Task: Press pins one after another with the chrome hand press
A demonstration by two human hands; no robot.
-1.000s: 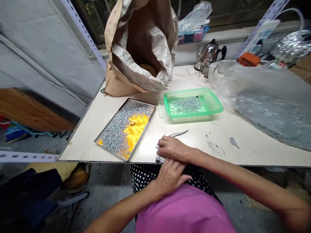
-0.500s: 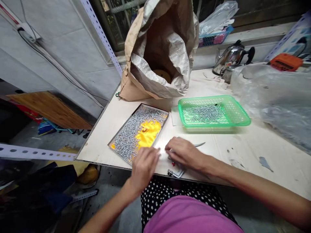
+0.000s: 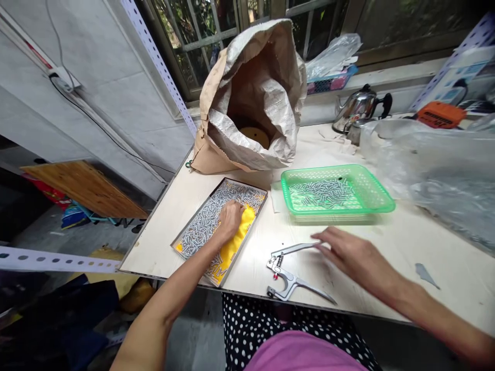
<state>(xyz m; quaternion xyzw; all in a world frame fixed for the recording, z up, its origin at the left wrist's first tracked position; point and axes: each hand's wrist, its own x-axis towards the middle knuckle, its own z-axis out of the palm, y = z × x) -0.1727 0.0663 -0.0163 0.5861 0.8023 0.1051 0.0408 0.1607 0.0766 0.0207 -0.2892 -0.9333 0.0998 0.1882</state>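
A shallow tray (image 3: 242,247) lined with yellow cloth (image 3: 234,243) stands at the table's front left, strewn with small silvery metal pins (image 3: 211,211). My left hand (image 3: 231,219) reaches into it, its fingers bent down and closed among the pins; what they pinch is hidden. Right of the tray, a pair of metal hand-press pliers (image 3: 285,278) lies near the front edge, handles spread, with a small spring and a red part at the jaw. My right hand (image 3: 348,251) has thumb and fingers around the tip of the upper handle.
A green perforated basket (image 3: 382,205) with similar pins stands behind the pliers. A large open paper sack (image 3: 216,129) is at the back. Clear plastic bags (image 3: 444,159), a steel kettle (image 3: 358,108) and an orange box (image 3: 441,114) line the right rear. A grey scrap (image 3: 426,274) lies at right.
My left hand has gone from the table by the tray up into the pins. My right hand has moved right, from over the pliers to the tip of their handle, uncovering them.
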